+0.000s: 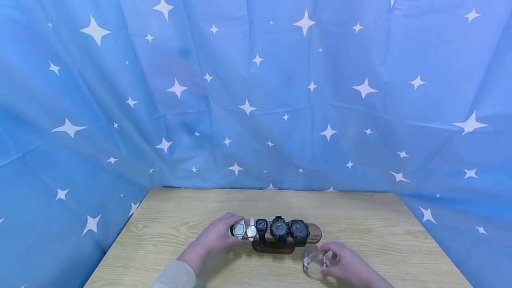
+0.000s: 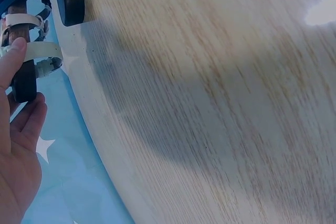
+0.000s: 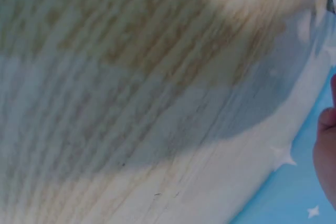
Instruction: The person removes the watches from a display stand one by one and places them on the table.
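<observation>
A dark wooden watch stand (image 1: 314, 233) holds several watches in a row on its bar. My left hand (image 1: 218, 236) grips the bar's left end, beside a pale green square watch (image 1: 239, 229); in the left wrist view the thumb lies by its pale strap (image 2: 44, 51). A white-strapped watch (image 1: 251, 231) and a black square watch (image 1: 262, 225) follow, then two bulky black watches (image 1: 279, 228). My right hand (image 1: 345, 261) pinches a watch with a pale, translucent looped band (image 1: 307, 263), in front of the stand's right end. In the right wrist view only part of that hand (image 3: 326, 150) shows.
The stand rests on a light wood-grain table (image 1: 180, 208), its oval base (image 1: 274, 248) under the bar. Blue cloth with white stars (image 1: 256, 79) hangs behind the table and along its sides. A pale sleeve (image 1: 176, 274) covers the left forearm.
</observation>
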Motion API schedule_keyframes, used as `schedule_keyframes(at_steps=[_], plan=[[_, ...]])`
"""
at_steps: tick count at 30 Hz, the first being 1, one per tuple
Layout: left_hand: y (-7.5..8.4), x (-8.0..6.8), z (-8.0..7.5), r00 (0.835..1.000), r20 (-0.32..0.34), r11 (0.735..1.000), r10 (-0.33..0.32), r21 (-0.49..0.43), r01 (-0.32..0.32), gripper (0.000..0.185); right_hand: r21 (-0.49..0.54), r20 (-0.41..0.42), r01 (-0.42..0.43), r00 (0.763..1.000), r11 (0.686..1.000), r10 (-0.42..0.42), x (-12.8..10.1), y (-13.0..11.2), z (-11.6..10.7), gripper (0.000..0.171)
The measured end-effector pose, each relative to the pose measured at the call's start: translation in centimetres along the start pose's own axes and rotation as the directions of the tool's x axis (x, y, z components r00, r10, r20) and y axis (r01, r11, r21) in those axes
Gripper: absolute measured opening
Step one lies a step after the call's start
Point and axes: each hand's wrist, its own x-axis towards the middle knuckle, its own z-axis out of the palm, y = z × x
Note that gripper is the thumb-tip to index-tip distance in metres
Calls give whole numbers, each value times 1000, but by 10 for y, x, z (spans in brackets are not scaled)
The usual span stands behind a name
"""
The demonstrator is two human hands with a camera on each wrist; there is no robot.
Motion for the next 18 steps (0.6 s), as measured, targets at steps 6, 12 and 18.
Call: schedule_keyframes(at_steps=[6,12,18], plan=[[1,-1,-2,1000,5,1000,-7,-5,7,60,-26,-3,11,1000,1000,-11,-6,1,5,51],[2,-1,-1,1000,-6,1000,4,6,-4,60,15,30,50,998,999,-50,-8,4,10,48],[2,-1,-1,1000,-15,1000,24,12,-24,59,186,100,-59,994,981,41,-8,8,17,47]])
